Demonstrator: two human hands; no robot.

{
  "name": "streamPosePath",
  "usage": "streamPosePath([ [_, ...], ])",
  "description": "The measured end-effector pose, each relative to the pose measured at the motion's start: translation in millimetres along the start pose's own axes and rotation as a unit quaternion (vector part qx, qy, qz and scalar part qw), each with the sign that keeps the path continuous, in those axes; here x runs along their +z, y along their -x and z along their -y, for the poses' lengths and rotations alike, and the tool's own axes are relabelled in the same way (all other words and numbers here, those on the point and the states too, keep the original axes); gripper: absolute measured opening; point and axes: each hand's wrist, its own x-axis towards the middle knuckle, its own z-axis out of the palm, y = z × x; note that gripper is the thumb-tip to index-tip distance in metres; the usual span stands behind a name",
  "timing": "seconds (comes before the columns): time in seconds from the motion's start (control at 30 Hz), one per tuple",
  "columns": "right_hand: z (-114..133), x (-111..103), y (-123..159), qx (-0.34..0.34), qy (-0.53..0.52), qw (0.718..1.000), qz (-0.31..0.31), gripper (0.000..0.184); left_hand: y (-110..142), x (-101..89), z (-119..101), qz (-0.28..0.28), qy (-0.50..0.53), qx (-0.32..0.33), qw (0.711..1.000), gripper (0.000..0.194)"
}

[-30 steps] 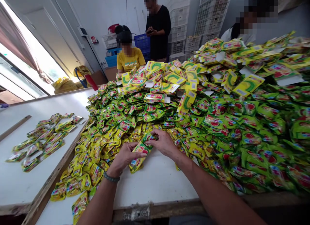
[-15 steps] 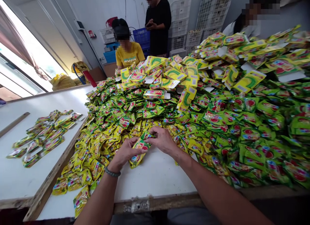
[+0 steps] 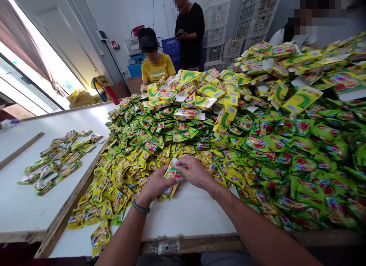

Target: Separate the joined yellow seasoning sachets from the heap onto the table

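In the middle, over the white tabletop (image 3: 197, 214), my left hand (image 3: 153, 186) grips a small yellow-and-green carton (image 3: 172, 172) with its thumb across the printed front. A white flap shows at the carton's upper end. My right hand (image 3: 196, 174) is closed at that end, its thumb and fingertips pinched against the carton by the flap. No packet is visible at the mouth now. Yellow packets (image 3: 118, 174) lie around my left wrist and beyond both hands. Green packets (image 3: 148, 134) are heaped behind them and to the right.
Yellow cartons (image 3: 187, 78) with white flaps are piled on the green packets. A wooden strip (image 3: 71, 205) divides the table; on its left lie several filled-looking cartons (image 3: 57, 155). A person in a yellow shirt (image 3: 158, 67) sits opposite, another stands behind, and a third is at right.
A green packet at the carton's upper end has gone out of sight, and the white flap now shows there. My right fingers have closed in on that end. The view has shifted slightly.
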Motion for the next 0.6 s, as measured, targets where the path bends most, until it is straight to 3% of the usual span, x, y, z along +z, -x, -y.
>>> streamPosePath([
  [0.1, 6, 2, 3, -0.021, 0.034, 0.998, 0.038, 0.029, 1, 0.6, -4, 0.002, 0.002, -0.001, 1.000, 0.035],
  [0.27, 6, 4, 4, 0.008, 0.026, 0.997, 0.075, 0.011, 2, 5.4, -9, 0.029, -0.018, 0.009, 0.999, 0.037],
  [0.37, 2, 7, 3, 0.015, 0.003, 0.999, 0.037, 0.007, 2, 8.1, -10, 0.004, -0.007, 0.007, 1.000, 0.037],
  [0.47, -1, 9, 3, 0.042, -0.046, 0.998, -0.022, 0.015, 4, 9.6, -10, -0.017, -0.014, 0.019, 1.000, 0.036],
  [0.6, 4, 12, 7, 0.048, -0.047, 0.996, 0.054, 0.028, 10, 15.1, -8, -0.010, -0.031, 0.057, 0.998, 0.031],
])
